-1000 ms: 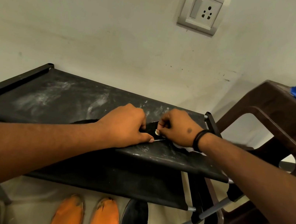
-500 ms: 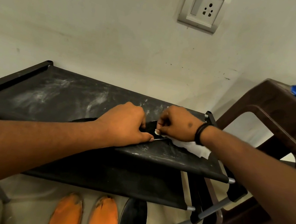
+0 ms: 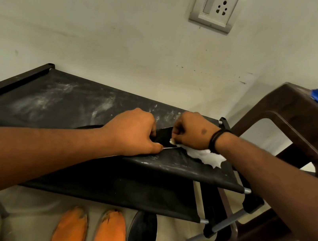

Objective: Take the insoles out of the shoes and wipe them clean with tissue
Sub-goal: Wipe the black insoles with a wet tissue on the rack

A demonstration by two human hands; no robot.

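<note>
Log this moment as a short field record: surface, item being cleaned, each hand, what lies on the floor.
surface: black shoe rack, top shelf dusty
item: black insole on the top shelf
left hand: holds the insole down
right hand: grips white tissue on the insole
floor: two orange insoles, one dark insole
</note>
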